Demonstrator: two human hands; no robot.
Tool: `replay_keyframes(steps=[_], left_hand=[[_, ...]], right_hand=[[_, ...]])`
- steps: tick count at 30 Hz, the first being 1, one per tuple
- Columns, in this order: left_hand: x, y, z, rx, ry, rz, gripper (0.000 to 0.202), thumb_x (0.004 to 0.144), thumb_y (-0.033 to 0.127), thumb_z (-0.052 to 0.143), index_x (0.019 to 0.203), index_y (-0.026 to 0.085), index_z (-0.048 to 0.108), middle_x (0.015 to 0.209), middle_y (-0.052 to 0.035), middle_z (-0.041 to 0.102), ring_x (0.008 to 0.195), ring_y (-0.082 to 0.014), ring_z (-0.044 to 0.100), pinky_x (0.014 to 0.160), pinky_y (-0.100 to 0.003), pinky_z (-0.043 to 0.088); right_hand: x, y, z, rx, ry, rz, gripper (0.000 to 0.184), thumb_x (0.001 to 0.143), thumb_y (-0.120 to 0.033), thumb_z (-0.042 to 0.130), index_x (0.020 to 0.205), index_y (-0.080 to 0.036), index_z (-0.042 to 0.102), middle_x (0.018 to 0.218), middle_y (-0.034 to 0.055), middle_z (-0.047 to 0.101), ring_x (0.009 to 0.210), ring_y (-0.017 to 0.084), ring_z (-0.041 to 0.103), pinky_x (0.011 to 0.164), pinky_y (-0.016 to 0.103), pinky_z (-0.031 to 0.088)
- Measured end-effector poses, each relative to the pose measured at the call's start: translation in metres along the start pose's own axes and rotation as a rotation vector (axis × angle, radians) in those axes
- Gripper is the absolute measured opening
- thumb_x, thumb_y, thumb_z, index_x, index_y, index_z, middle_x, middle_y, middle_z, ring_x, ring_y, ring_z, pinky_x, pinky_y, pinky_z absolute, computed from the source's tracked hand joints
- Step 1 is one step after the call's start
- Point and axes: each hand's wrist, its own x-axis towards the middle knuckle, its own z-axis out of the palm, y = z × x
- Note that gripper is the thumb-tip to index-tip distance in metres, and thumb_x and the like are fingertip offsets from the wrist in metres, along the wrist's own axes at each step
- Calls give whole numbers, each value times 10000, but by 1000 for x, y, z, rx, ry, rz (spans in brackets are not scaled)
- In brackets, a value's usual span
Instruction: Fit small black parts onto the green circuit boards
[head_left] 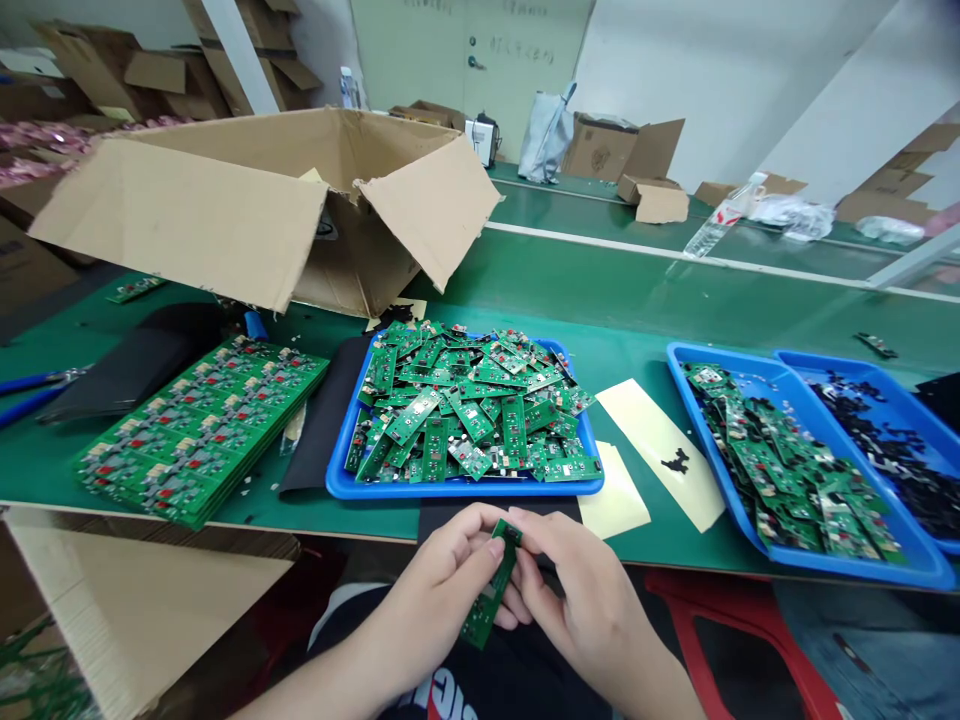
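Both my hands hold one small green circuit board over my lap, just below the table's front edge. My left hand grips its left side with the thumb on top. My right hand pinches its upper end, where a small black part sits. Right in front of them stands a blue tray heaped with several loose green boards.
A stack of green board panels lies at the left, with black mats beside it. An open cardboard box stands behind. Two blue trays at the right hold green boards and black parts. Yellow paper sheets lie between the trays.
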Motion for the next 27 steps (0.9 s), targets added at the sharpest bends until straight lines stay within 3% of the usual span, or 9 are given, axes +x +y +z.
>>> replay_keyframes(steps=[14,22,27], left_hand=[[2,-2,3,26,50,72,314,803,473,585,845,164,556,613,20,654,531,-109,602,547,-221,516],[-1,-3,0,57,88,71,338,811,495,569,837,159,546,676,-16,678,556,-144,659,532,-244,514],[-1,-5,-4,123,26,58,343,833,509,534,822,167,512,653,-4,663,513,-122,642,497,-224,496]], right_hand=[[4,-1,1,-57,25,-9,260,926,-122,407,1178,-115,474,716,57,626,584,169,594,525,293,517],[1,6,-8,1,-23,105,310,918,-144,404,1221,-139,468,821,61,628,732,180,611,638,316,543],[7,11,-18,-50,-52,-17,277,931,-104,413,1180,-144,528,864,82,625,816,189,603,792,379,535]])
